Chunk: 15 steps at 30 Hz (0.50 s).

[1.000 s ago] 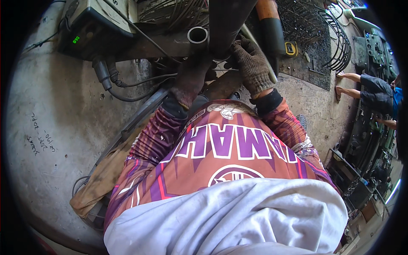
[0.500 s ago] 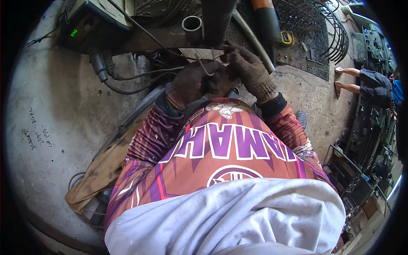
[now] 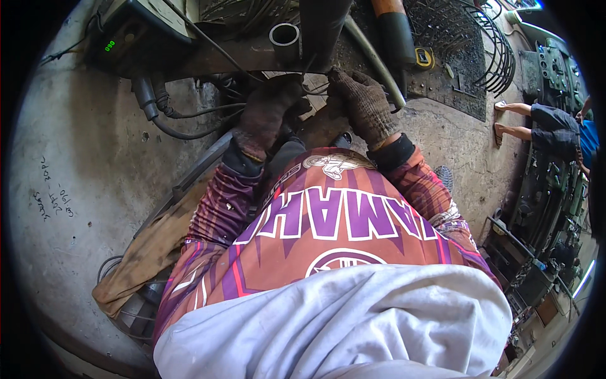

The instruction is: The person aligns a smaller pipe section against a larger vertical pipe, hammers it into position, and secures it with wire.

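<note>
Both my hands wear dark, dirty knit gloves and are raised at the near edge of a metal bench. My left hand (image 3: 268,117) is closed, its fingertips at the left end of a thin bent metal rod (image 3: 317,91). My right hand (image 3: 363,104) is closed round the same rod farther right; its fingers hide part of it. A short thin piece shows past the right glove. Just beyond my hands stands a dark upright post (image 3: 322,31), and a short open pipe (image 3: 285,35) is to its left.
A machine with a green lit display (image 3: 145,38) and thick cables sits at the left. Beyond my right hand lie a pale metal bar (image 3: 375,60), a yellow tape measure (image 3: 424,58) and several curved rods (image 3: 499,50). A person in shorts (image 3: 555,123) is near green machines at the far right.
My hands have moved apart: the left has shifted left and up, the right slightly left. The bent rod between them has risen and turned, its hooked end no longer hanging over the left glove.
</note>
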Available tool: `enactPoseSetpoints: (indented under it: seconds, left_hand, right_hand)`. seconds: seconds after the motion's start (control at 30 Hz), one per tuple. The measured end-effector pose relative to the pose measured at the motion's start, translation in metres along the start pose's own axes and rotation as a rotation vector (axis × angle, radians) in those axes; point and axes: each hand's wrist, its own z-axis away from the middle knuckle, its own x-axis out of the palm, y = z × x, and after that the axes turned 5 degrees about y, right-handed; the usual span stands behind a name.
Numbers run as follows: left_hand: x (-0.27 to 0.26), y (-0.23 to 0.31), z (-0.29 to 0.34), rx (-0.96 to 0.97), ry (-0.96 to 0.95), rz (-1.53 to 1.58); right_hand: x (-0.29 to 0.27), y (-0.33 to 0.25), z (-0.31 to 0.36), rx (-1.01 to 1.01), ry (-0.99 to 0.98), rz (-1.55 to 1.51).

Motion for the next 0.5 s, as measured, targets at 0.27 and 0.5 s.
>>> enactPoseSetpoints:
  seconds: [0.27, 0.5]
  left_hand:
    - [0.005, -0.009, -0.005, -0.106, 0.104, -0.103]
    - [0.012, -0.022, -0.022, -0.05, 0.154, 0.02]
  right_hand:
    - [0.006, 0.005, 0.0, 0.021, -0.035, -0.04]
    - [0.005, 0.003, -0.009, -0.047, 0.004, -0.035]
